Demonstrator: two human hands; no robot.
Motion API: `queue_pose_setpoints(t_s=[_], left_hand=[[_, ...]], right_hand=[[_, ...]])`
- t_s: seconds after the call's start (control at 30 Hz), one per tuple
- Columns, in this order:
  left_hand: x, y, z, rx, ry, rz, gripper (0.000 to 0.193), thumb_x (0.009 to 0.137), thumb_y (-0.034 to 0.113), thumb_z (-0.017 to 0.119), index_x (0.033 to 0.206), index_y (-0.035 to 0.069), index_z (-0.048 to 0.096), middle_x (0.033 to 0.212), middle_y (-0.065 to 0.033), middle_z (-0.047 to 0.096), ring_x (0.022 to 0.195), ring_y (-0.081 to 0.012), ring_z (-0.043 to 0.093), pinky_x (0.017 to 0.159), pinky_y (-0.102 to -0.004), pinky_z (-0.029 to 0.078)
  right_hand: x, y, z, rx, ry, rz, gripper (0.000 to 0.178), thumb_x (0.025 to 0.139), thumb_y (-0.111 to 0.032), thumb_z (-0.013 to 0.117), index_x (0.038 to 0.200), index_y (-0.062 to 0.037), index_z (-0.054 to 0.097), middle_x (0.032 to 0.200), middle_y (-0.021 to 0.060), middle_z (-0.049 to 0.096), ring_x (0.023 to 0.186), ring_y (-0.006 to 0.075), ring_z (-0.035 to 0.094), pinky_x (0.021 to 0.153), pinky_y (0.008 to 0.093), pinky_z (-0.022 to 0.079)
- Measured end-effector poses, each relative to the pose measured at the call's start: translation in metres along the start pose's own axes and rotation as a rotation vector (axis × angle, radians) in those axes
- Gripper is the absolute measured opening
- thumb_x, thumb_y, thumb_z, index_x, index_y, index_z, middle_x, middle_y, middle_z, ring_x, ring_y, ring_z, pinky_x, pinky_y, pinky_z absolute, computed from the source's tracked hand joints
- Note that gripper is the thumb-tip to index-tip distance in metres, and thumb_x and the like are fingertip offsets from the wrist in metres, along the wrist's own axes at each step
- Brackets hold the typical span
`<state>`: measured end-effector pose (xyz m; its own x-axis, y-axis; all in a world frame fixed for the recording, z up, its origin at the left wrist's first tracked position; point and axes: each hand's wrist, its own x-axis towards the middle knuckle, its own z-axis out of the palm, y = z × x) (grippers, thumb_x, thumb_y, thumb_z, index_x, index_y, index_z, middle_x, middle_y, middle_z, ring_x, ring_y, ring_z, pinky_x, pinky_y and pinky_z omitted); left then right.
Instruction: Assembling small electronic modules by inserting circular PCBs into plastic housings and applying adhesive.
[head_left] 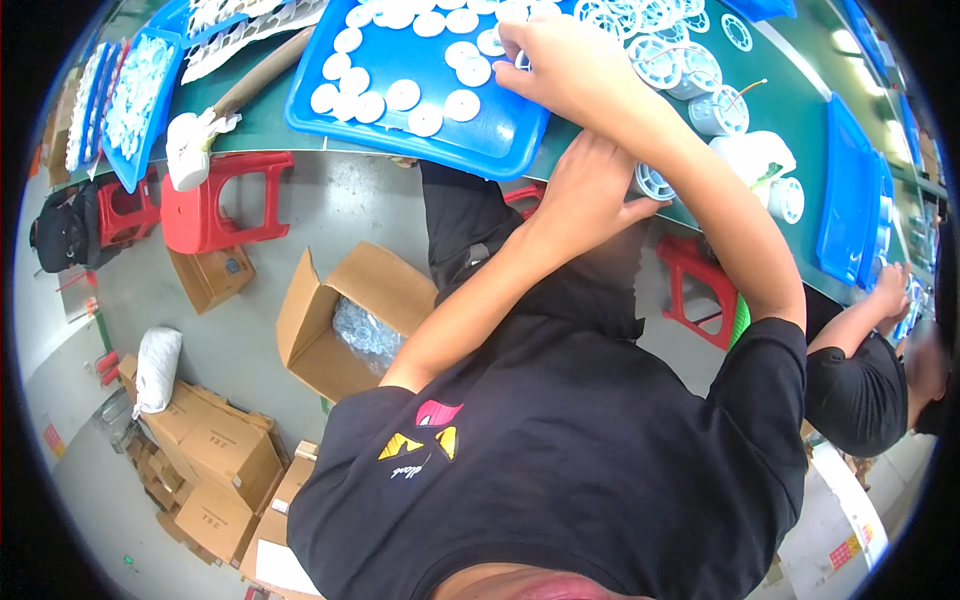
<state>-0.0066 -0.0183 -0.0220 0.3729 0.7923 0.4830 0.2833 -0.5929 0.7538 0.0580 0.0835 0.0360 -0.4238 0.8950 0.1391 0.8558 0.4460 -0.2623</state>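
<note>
My left hand (590,190) is at the table's front edge, its thumb along a pale plastic spool (655,184) and its fingers partly hidden behind my right forearm. The hand appears closed round that spool. Crossing above it, my right hand (560,62) reaches left over the blue tray (420,145). Its fingers are curled in a pinch beside the white round discs (462,105) spread in the tray. Whatever sits between those fingertips is too small to make out. Several white spools (718,112) stand to the right of my right forearm, one with an orange wire end.
Pale ring-shaped flanges (737,32) lie at the back. A white plastic bag (755,152) and an upright blue tray (845,195) are farther right, near a co-worker's hand (888,290). Red stools (225,205) stand below the table; an open carton (365,300) is on the floor.
</note>
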Motion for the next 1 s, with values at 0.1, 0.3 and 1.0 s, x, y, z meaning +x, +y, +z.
queue_pose_setpoints(t_s=[0.1, 0.3, 1.0], left_hand=[[0.000, 0.002, -0.001, -0.007, -0.003, -0.023, 0.067, 0.077, 0.029, 0.091, 0.129, -0.002, 0.063, 0.121, -0.0218, 0.067, 0.115, -0.0454, 0.062, 0.099, -0.0515, 0.050], [-0.001, -0.001, 0.000, -0.012, -0.059, -0.016, 0.062, 0.077, 0.027, 0.089, 0.127, 0.000, 0.064, 0.115, -0.0201, 0.069, 0.108, -0.0434, 0.064, 0.095, -0.0513, 0.050], [0.004, 0.000, 0.004, 0.015, -0.031, 0.015, 0.079, 0.077, 0.030, 0.091, 0.140, 0.000, 0.054, 0.137, -0.0255, 0.058, 0.130, -0.0481, 0.054, 0.109, -0.0530, 0.046]], right_hand=[[0.000, -0.004, -0.007, 0.055, 0.065, -0.032, 0.036, 0.094, -0.034, 0.071, 0.116, -0.0057, 0.070, 0.101, 0.0184, 0.075, 0.095, 0.0362, 0.074, 0.083, 0.0478, 0.059], [0.010, -0.019, 0.007, -0.023, -0.020, -0.131, 0.045, 0.093, -0.044, 0.074, 0.111, -0.0024, 0.072, 0.096, 0.0173, 0.075, 0.096, 0.0341, 0.074, 0.085, 0.0452, 0.058], [0.033, 0.016, 0.000, -0.151, -0.457, -0.246, 0.042, 0.087, -0.028, 0.067, 0.120, -0.0010, 0.066, 0.100, 0.0306, 0.065, 0.091, 0.0455, 0.069, 0.075, 0.0522, 0.056]])
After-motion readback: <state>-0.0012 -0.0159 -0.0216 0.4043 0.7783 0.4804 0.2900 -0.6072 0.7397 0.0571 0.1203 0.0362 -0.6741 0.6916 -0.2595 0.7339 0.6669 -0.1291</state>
